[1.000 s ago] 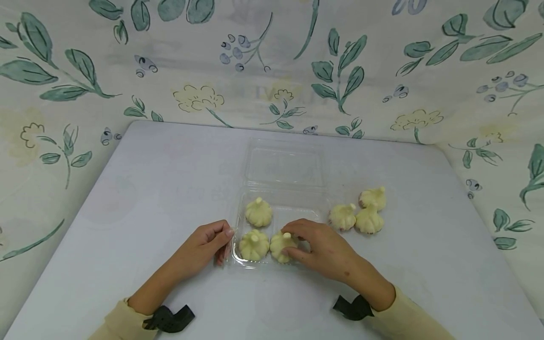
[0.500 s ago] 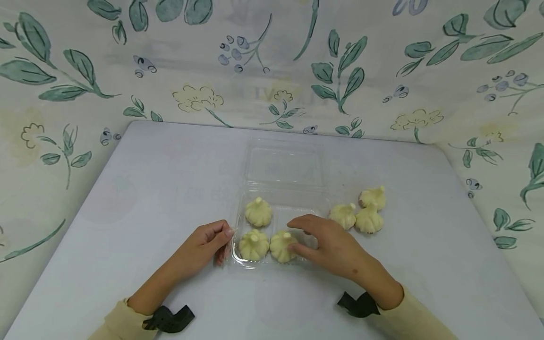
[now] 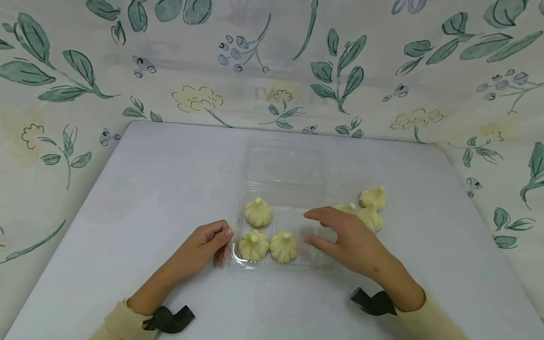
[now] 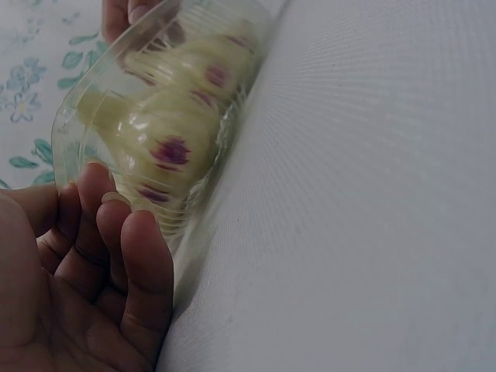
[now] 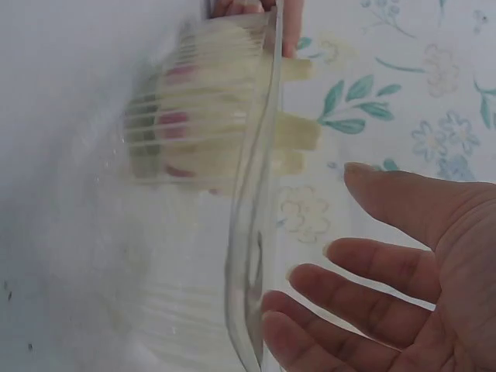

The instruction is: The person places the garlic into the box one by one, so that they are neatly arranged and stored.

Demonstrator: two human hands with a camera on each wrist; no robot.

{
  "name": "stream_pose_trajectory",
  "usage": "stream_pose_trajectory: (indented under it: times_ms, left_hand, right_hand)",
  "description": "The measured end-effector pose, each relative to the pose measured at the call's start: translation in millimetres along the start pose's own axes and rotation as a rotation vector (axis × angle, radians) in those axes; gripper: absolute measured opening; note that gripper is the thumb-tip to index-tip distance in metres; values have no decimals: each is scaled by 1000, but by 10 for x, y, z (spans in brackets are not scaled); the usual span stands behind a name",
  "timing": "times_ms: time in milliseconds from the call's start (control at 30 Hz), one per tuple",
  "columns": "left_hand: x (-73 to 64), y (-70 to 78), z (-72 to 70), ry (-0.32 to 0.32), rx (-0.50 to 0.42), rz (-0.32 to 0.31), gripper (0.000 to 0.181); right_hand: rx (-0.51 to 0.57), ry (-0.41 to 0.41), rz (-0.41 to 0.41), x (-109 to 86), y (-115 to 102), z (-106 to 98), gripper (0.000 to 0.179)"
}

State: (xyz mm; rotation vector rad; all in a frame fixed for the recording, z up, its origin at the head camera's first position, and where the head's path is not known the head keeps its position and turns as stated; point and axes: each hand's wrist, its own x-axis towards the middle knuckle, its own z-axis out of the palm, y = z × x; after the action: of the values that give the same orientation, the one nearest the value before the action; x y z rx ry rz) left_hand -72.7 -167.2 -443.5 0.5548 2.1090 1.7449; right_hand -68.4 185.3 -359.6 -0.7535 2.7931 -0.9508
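A clear plastic clamshell box lies open on the table, its lid folded back. In its left part sit three garlic bulbs: one at the back, one at the front left and one at the front middle. My left hand pinches the box's left rim between thumb and fingers; the left wrist view shows purple-marked garlic through the wall. Over the box's right side hovers my right hand, fingers apart and holding nothing. In the right wrist view its fingertips are near the rim.
Beyond the right hand, three more garlic bulbs cluster on the white table: one is partly hidden, one at the back, one in front of it. A patterned cloth hangs behind the table.
My right hand has let go of the front middle garlic bulb and moved right, away from it. That bulb stays in the box. The left hand has kept its place on the rim.
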Motion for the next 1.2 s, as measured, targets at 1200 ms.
stream_pose_trajectory:
  times_ms: [1200]
  left_hand:
    - [-23, -23, 44, 6, 12, 10, 31]
  right_hand:
    - [-239, 247, 40, -250, 370, -375, 42]
